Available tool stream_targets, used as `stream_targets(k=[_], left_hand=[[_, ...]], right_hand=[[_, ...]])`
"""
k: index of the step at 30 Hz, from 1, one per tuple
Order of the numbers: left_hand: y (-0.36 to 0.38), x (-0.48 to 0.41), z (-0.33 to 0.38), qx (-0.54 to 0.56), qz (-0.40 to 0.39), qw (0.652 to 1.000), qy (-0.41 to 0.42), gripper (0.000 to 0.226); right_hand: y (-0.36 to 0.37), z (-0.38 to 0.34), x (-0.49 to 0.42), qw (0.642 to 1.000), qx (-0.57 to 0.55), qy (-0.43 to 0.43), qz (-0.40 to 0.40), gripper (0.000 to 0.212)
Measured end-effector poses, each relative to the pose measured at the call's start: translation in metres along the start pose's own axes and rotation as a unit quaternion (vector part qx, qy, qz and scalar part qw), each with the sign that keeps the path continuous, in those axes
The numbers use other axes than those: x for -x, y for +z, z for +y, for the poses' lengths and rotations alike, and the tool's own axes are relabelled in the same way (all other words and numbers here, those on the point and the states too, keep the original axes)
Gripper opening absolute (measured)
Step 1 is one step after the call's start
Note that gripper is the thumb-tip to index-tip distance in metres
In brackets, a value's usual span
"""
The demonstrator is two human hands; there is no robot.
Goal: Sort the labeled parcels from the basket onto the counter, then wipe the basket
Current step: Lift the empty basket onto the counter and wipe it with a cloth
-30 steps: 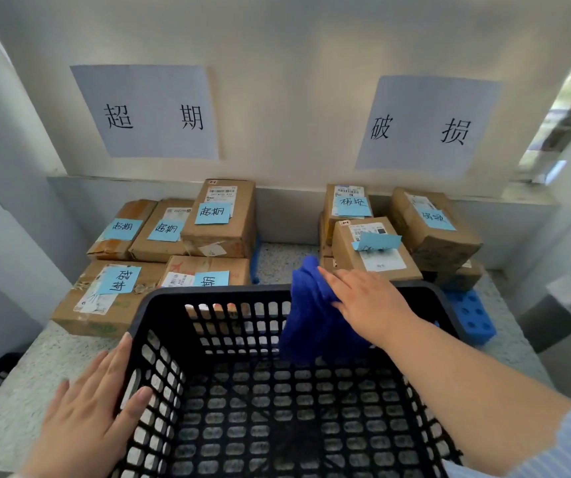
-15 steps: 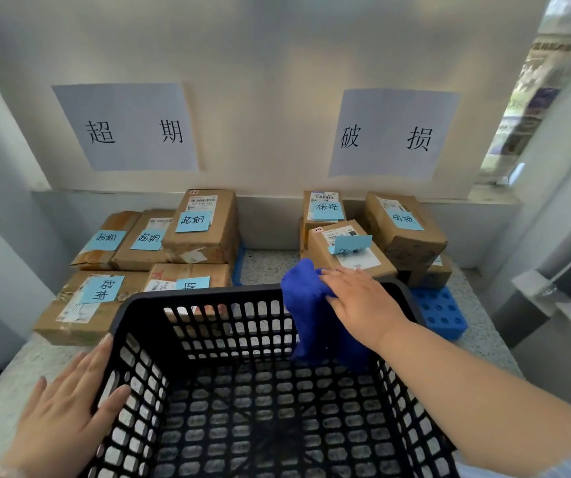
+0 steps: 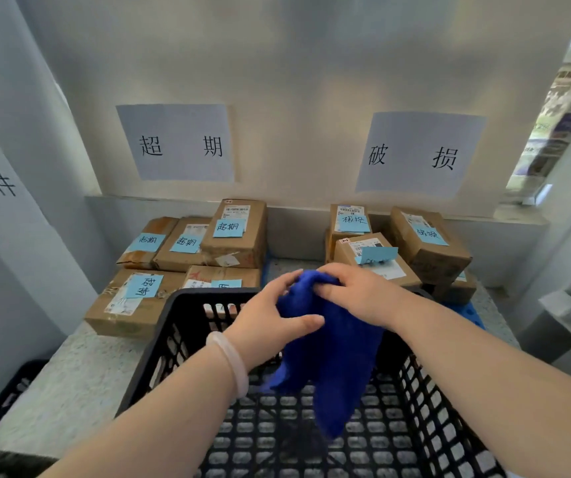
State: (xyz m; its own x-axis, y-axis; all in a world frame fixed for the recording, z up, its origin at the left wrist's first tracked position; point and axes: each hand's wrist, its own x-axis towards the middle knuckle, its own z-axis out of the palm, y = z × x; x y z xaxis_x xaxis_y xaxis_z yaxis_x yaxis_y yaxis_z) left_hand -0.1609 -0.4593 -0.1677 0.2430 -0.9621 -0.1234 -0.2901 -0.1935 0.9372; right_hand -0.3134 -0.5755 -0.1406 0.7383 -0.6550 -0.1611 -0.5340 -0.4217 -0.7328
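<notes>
A black lattice basket [image 3: 160,343] stands on the speckled counter [image 3: 80,370] in front of me, with nothing lying in it. Above its far rim both hands hold a blue cloth [image 3: 332,357], which hangs down into the basket. My left hand [image 3: 270,322] grips the cloth's left side and my right hand [image 3: 356,294] pinches its top. Behind the basket, several brown parcels with blue notes lie in a left group [image 3: 232,232] and a right group [image 3: 429,243].
Two paper signs hang on the back wall, one sign [image 3: 177,143] above the left group and the other sign [image 3: 418,155] above the right. A blue tray [image 3: 473,315] lies under the right parcels. Another black basket [image 3: 4,398] sits low at the left.
My left hand has left the basket's left rim and come up to take hold of the cloth. My right hand has lifted the cloth off the far wall. The view has tilted upward.
</notes>
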Motion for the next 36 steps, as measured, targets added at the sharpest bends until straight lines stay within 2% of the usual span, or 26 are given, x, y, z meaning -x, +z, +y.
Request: stream_targets(k=[2, 4, 7, 9, 12, 15, 17, 19, 21, 23, 24, 26, 28, 30, 32, 33, 34, 36], left_hand=[[-0.002, 0.004, 0.0, 0.023, 0.041, 0.999, -0.013, 0.036], [-0.006, 0.007, -0.001, 0.055, 0.062, 0.996, -0.043, 0.015], [-0.013, 0.012, -0.002, 0.131, 0.082, 0.984, -0.09, 0.011], [-0.019, 0.015, -0.006, 0.188, 0.086, 0.971, -0.118, 0.013], [-0.037, 0.019, -0.023, 0.257, 0.089, 0.951, -0.147, 0.023], [-0.057, 0.025, -0.033, 0.323, 0.088, 0.929, -0.159, 0.034], [-0.065, 0.03, -0.04, 0.34, 0.076, 0.926, -0.142, 0.05], [-0.069, 0.036, -0.047, 0.268, 0.047, 0.957, -0.099, 0.081], [-0.071, 0.043, -0.051, 0.073, 0.008, 0.997, -0.037, 0.103], [-0.071, 0.048, -0.053, -0.11, 0.009, 0.994, 0.016, 0.097], [-0.072, 0.049, -0.053, -0.149, 0.024, 0.988, 0.039, 0.084], [-0.077, 0.05, -0.055, -0.163, 0.047, 0.984, 0.052, 0.047], [-0.087, 0.051, -0.056, -0.16, 0.052, 0.985, 0.026, 0.02], [-0.099, 0.05, -0.058, -0.159, 0.05, 0.986, 0.004, 0.012], [-0.11, 0.049, -0.059, -0.144, 0.037, 0.989, -0.007, 0.014], [-0.116, 0.047, -0.061, -0.142, 0.038, 0.989, -0.008, 0.015], [-0.122, 0.046, -0.062, -0.144, 0.041, 0.989, -0.009, 0.015], [-0.132, 0.043, -0.064, -0.137, 0.031, 0.99, -0.022, 0.017]], right_hand=[[0.002, 0.002, 0.005, 0.996, -0.078, 0.039, -0.006, 0.022], [0.006, 0.005, 0.01, 0.99, -0.122, 0.07, -0.013, 0.038], [0.021, 0.011, 0.017, 0.977, -0.174, 0.101, -0.065, 0.079], [0.033, 0.012, 0.019, 0.971, -0.2, 0.111, -0.076, 0.092], [0.046, 0.009, 0.018, 0.948, -0.29, 0.126, -0.017, 0.071], [0.055, 0.006, 0.016, 0.903, -0.405, 0.14, 0.032, 0.052], [0.063, 0.0, 0.013, 0.872, -0.463, 0.154, 0.049, 0.04], [0.074, -0.008, 0.01, 0.848, -0.5, 0.165, 0.066, 0.031], [0.083, -0.014, 0.006, 0.833, -0.52, 0.173, 0.07, 0.027], [0.09, -0.02, 0.002, 0.825, -0.528, 0.187, 0.066, 0.024], [0.092, -0.021, 0.0, 0.826, -0.525, 0.195, 0.062, 0.024], [0.097, -0.023, -0.006, 0.843, -0.493, 0.208, 0.053, 0.03], [0.102, -0.027, -0.012, 0.881, -0.426, 0.198, 0.051, 0.041], [0.106, -0.035, -0.013, 0.936, -0.318, 0.143, 0.038, 0.051], [0.108, -0.045, -0.013, 0.988, -0.151, 0.039, -0.004, 0.068], [0.11, -0.051, -0.015, 0.999, -0.042, -0.012, -0.026, 0.081], [0.114, -0.056, -0.02, 0.995, 0.074, -0.06, -0.028, 0.092], [0.124, -0.067, -0.033, 0.96, 0.245, -0.138, -0.011, 0.095]])
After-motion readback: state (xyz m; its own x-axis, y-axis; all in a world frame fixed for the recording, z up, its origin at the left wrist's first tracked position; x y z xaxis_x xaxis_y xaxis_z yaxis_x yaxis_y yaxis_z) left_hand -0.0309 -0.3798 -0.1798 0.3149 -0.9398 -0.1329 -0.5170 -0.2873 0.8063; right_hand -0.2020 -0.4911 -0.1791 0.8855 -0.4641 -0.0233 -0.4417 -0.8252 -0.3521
